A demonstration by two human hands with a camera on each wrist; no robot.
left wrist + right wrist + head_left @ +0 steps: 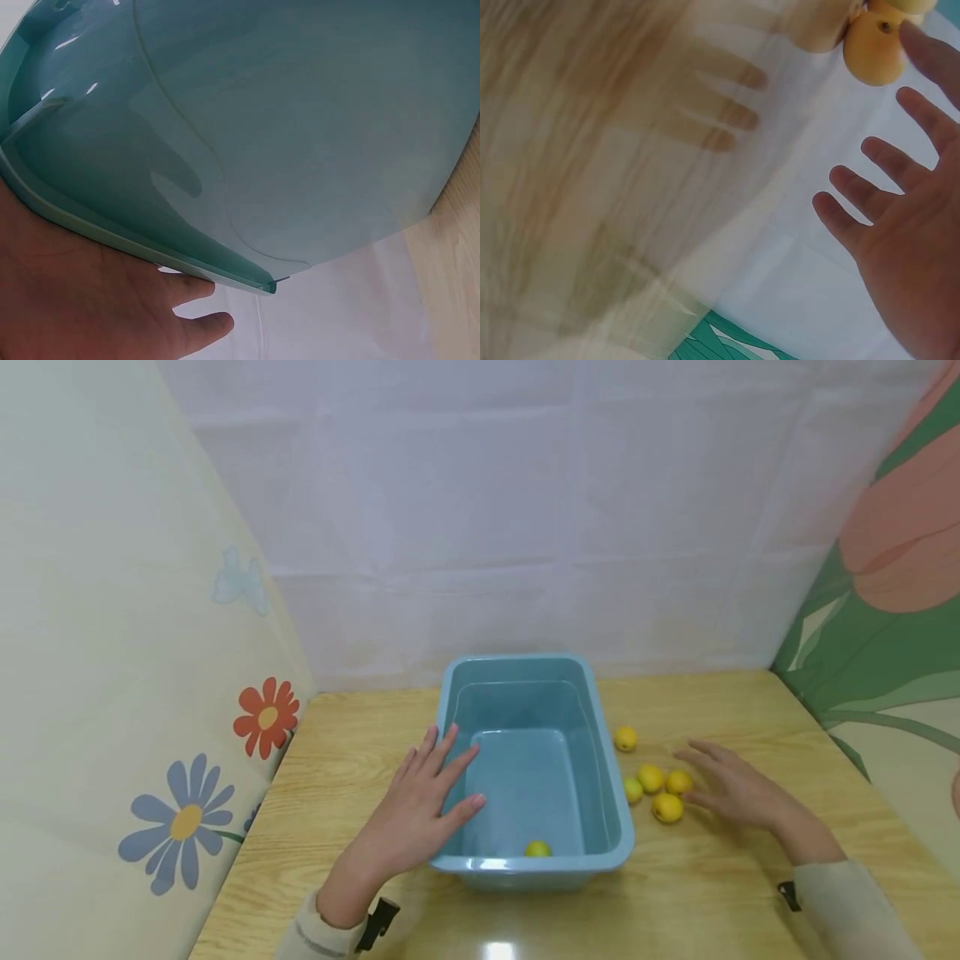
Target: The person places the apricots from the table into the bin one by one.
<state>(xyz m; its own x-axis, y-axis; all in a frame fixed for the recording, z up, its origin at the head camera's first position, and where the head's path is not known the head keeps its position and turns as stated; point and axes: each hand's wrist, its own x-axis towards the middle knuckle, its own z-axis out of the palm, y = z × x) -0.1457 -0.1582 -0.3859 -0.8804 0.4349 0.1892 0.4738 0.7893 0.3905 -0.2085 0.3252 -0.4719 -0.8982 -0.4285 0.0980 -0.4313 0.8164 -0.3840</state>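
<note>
Four of the yellow fruits [667,808] sit bunched on the tabletop [360,735] just right of the blue tub [525,863], the greenest of them closest to its wall. A fifth fruit [626,739] sits apart, also right of the tub, toward its far end. A yellow-green fruit [537,849] lies inside the tub, by its near wall. My right grip [738,789], right of the tub, is spread beside the bunch; whether it touches a fruit, I cannot tell. My left grip [420,810] is spread over the tub's left rim. A pale creased cloth [435,510] hangs behind the tub; a flowered panel [172,827] stands well to its left.
</note>
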